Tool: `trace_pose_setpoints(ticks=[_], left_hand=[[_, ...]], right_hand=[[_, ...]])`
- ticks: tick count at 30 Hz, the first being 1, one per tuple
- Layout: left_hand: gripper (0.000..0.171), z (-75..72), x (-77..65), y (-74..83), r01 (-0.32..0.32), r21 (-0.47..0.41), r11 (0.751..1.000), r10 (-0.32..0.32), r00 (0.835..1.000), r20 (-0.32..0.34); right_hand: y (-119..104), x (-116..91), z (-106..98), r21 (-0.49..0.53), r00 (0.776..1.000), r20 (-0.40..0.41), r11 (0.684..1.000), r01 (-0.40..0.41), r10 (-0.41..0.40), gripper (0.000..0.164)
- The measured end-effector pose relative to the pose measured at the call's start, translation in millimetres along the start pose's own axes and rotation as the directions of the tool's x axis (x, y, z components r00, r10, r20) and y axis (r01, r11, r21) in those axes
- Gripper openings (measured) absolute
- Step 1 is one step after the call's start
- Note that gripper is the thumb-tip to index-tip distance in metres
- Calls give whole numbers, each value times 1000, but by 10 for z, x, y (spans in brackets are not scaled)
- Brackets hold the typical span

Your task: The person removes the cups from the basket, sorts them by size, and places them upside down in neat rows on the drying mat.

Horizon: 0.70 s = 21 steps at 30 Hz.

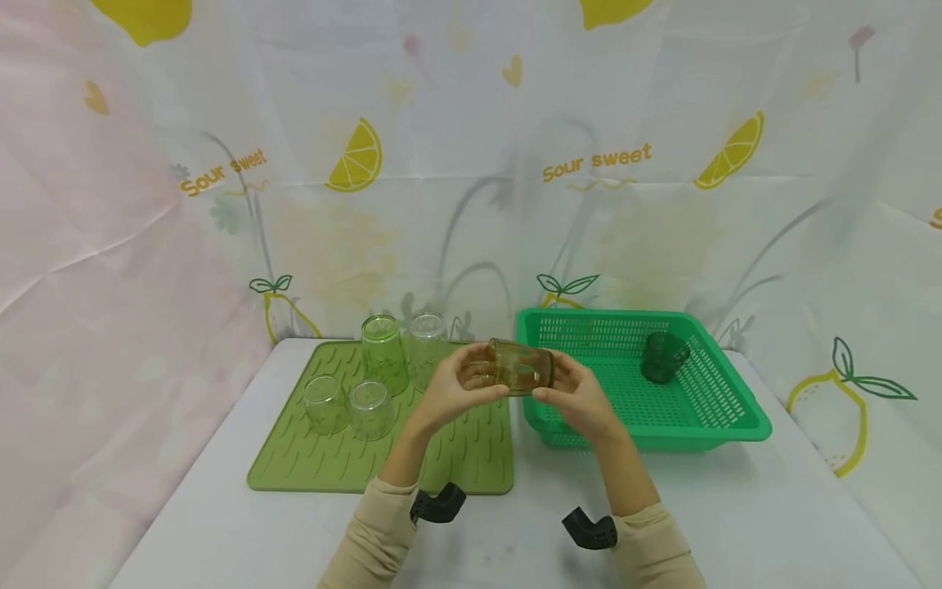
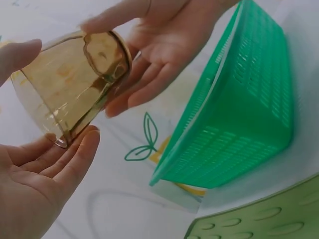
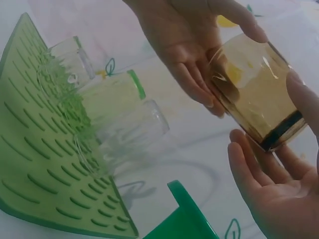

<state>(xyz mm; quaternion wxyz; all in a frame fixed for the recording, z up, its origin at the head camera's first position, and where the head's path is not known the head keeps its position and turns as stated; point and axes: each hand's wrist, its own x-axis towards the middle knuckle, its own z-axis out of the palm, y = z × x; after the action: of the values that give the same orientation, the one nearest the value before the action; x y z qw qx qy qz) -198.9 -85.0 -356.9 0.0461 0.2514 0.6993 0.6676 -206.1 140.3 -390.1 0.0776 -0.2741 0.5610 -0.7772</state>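
An amber drinking glass [image 1: 521, 368] lies on its side in the air, above the strip between the green mat and the basket. My left hand [image 1: 458, 388] grips its left end, thumb in front and fingers behind and below. At the other end my right hand [image 1: 585, 399] holds it with thumb and fingers. In the left wrist view the tinted glass [image 2: 67, 82] is see-through and tilted, with the right hand [image 2: 169, 45] at its far end. The right wrist view has the left hand [image 3: 184, 50] across from the right.
On the ribbed green mat [image 1: 441, 458] at left stand a tall green glass [image 1: 385, 356], a tall clear glass [image 1: 427, 348] and two short clear glasses [image 1: 325, 405]. A green plastic basket [image 1: 648, 439] at right contains a dark glass [image 1: 664, 357]. A lemon-printed curtain [image 1: 456, 229] hangs behind.
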Motion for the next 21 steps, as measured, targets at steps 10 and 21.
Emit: trace_pose_setpoints(ticks=[10, 21], left_hand=[[69, 7, -14, -36, -28, 55, 998, 24, 997, 74], [70, 63, -44, -72, 18, 314, 949, -46, 995, 85]], right_hand=[[-93, 8, -42, -140, 1000, 0, 990, 6, -6, 62], [-256, 115, 103, -334, 998, 66, 943, 10, 13, 68]])
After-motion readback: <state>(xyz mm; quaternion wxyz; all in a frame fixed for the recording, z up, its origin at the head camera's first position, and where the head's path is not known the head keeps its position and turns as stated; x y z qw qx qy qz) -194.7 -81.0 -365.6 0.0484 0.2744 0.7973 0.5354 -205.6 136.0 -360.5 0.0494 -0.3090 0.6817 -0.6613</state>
